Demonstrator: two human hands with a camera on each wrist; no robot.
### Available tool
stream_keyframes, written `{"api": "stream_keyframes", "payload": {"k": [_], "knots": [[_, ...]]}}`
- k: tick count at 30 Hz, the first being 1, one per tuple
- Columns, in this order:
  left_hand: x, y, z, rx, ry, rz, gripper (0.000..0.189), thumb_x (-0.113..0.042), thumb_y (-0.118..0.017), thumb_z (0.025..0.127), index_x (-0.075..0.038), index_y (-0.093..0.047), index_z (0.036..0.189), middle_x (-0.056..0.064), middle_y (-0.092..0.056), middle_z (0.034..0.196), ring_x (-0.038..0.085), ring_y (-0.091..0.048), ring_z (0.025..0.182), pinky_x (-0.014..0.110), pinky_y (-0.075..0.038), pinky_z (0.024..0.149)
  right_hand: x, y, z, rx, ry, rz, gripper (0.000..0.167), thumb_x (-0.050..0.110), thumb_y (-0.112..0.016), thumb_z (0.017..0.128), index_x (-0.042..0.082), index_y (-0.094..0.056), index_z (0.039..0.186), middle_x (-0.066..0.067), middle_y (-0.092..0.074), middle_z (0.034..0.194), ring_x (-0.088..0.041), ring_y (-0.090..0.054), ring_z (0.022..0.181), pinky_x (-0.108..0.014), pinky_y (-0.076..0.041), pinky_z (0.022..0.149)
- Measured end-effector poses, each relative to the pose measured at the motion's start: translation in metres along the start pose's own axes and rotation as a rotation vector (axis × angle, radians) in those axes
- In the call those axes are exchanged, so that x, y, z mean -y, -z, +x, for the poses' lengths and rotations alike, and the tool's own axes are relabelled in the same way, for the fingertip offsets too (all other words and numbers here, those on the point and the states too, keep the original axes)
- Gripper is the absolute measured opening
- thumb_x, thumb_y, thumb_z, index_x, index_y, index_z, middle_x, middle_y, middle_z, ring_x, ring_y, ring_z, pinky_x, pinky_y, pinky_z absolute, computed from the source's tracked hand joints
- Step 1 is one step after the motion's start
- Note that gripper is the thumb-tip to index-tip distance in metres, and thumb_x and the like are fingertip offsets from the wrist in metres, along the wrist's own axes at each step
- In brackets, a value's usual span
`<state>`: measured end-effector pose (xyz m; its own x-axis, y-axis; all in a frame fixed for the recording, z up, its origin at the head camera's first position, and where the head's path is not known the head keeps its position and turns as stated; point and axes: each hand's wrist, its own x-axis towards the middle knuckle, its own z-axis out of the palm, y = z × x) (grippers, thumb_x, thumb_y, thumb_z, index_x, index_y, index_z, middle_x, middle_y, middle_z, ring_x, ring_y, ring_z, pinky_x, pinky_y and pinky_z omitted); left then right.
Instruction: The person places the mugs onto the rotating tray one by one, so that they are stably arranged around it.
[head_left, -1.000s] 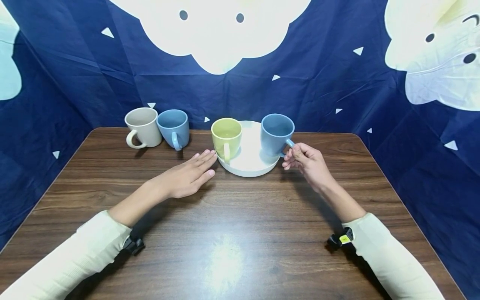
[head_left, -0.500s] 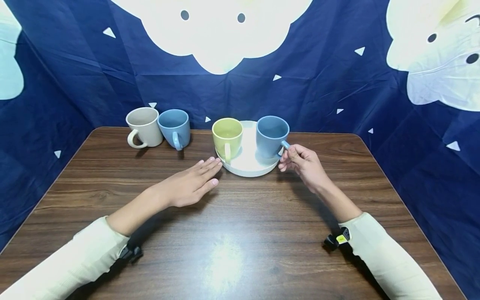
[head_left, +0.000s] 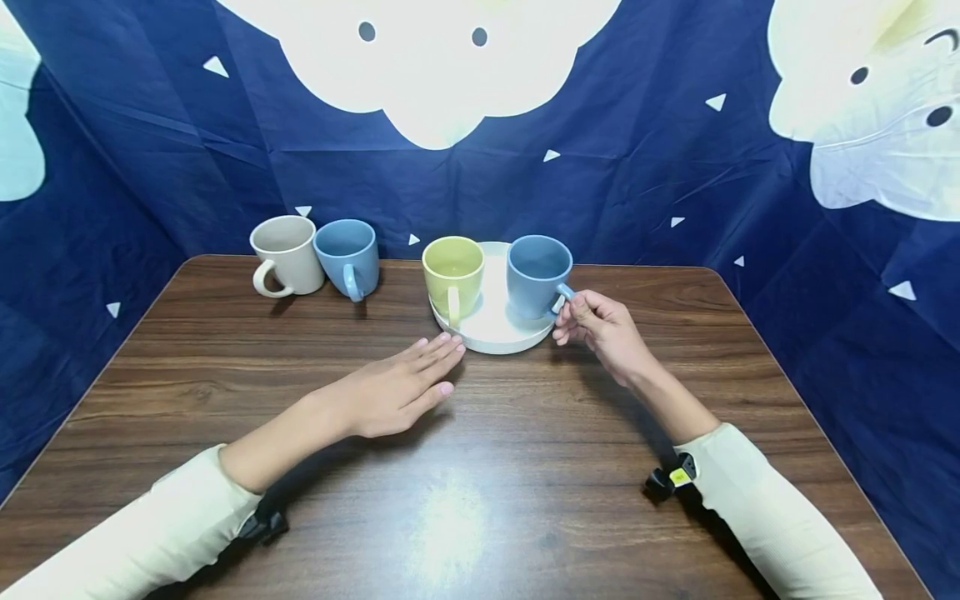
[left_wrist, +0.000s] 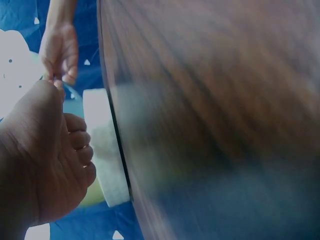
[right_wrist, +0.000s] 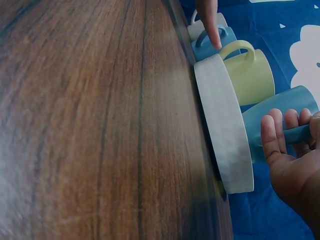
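My right hand (head_left: 600,329) pinches the handle of a blue mug (head_left: 538,279), which stands upright over the right part of a round white plate (head_left: 497,337). A yellow-green mug (head_left: 452,275) sits on the plate's left part, its handle towards me. My left hand (head_left: 401,387) is held flat with straight fingers, fingertips at the plate's front left rim, holding nothing. In the right wrist view the blue mug (right_wrist: 280,115) leans close beside the yellow-green mug (right_wrist: 250,77), and the plate's side wall (right_wrist: 222,125) shows. The left wrist view shows the left palm (left_wrist: 55,165) near the plate (left_wrist: 105,145).
At the back left of the wooden table (head_left: 487,467) stand a beige mug (head_left: 300,262) and a second blue mug (head_left: 352,254), side by side. A dark blue cloth (head_left: 480,192) with white cloud shapes hangs right behind the table's back edge.
My right hand has brought the blue mug left and slightly lower over the plate. My left hand has slid right and towards me along the plate's front left rim.
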<state>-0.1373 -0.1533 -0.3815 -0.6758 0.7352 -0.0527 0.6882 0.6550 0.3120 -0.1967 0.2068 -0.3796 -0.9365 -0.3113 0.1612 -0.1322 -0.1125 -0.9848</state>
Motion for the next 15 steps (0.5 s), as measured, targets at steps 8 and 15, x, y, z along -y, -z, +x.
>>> {"api": "stream_keyframes", "payload": {"k": [8, 15], "knots": [[-0.013, -0.003, 0.007, 0.001, -0.049, 0.003, 0.069, -0.048, -0.029, 0.125, -0.006, -0.024, 0.179, 0.011, -0.016, 0.190, 0.028, -0.011, 0.179, 0.053, -0.017, 0.146, -0.002, 0.000, -0.001, -0.001, 0.003, -0.013, 0.029, 0.014, -0.046, 0.122, 0.007, -0.066, 0.101, -0.001, -0.073, 0.093, -0.013, -0.076, 0.084, -0.028, -0.069, 0.082], [-0.016, -0.004, 0.014, 0.001, -0.056, 0.007, 0.068, -0.046, -0.030, 0.125, -0.005, -0.023, 0.179, 0.012, -0.015, 0.190, 0.028, -0.011, 0.179, 0.051, -0.016, 0.147, -0.003, -0.001, -0.001, 0.006, 0.002, -0.013, 0.029, 0.014, -0.047, 0.121, 0.008, -0.066, 0.101, -0.001, -0.073, 0.093, -0.013, -0.076, 0.085, -0.029, -0.069, 0.083]]}}
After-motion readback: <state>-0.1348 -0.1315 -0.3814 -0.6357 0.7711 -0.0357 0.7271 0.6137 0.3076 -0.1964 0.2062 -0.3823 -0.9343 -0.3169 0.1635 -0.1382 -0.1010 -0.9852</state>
